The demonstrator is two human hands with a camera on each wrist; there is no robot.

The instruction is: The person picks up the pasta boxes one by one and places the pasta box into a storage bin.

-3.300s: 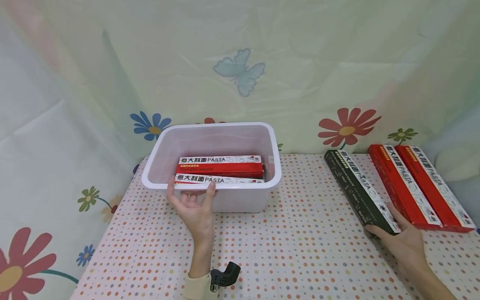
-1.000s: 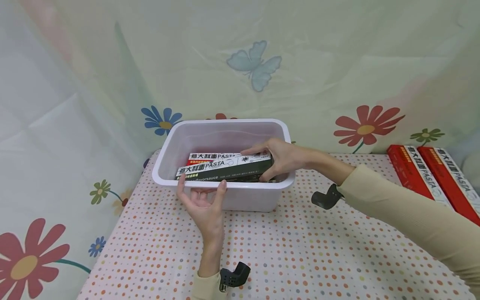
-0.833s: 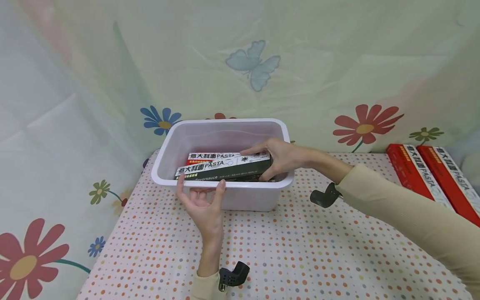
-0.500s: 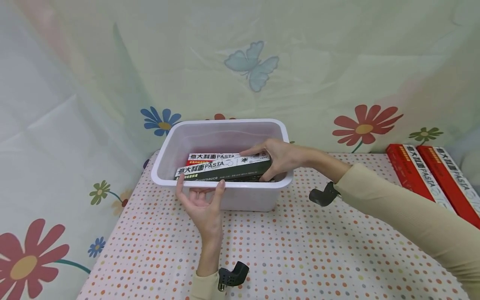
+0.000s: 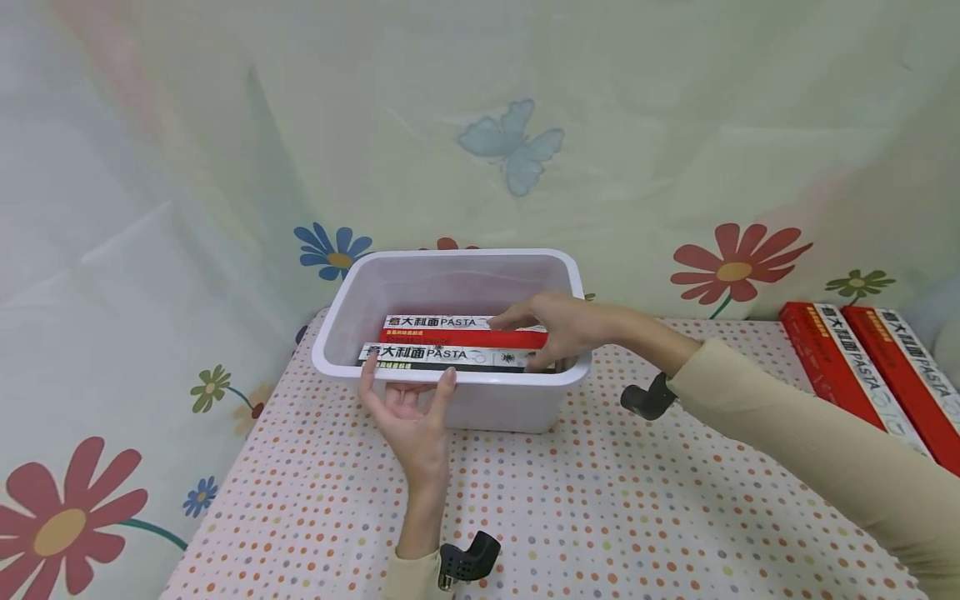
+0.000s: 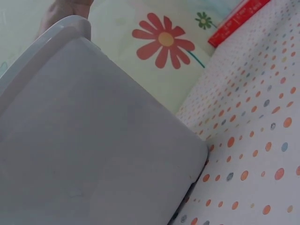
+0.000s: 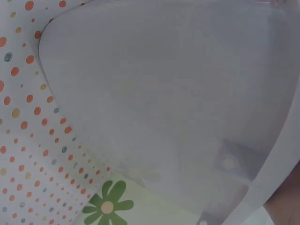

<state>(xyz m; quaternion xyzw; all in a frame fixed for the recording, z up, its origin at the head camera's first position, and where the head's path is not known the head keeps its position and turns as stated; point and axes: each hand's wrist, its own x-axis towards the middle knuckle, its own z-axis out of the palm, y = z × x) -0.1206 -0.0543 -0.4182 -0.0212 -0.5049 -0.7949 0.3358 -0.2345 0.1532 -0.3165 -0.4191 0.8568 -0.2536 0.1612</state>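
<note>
1. A white tub stands on the surface, which has a cloth patterned with coloured dots.
2. The person's left hand is clamped on the tub's front rim: one fingertip reaches up over the edge, the thumb is up against the rim, and the other fingers curl beneath it.
3. The right hand reaches over the tub's right end, palm down, its fingers and thumb apart and nothing gripped between them. The thumb is at the dark box; whether the fingertips touch the box behind cannot be told.
4. That dark box lies lengthwise inside the tub, along the front wall, its white side marked PASTA facing up.
5. Directly behind it in the tub lies a red box, roughly parallel, also marked PASTA on a white strip.
6. Well to the right of the tub, two more red pasta boxes lie side by side on the surface, the nearer to the tub and the outer one.
7. Each wrist carries a black device, and both sleeves are beige.
8. Behind everything hangs a pale backdrop printed with flowers and a blue butterfly.
</note>
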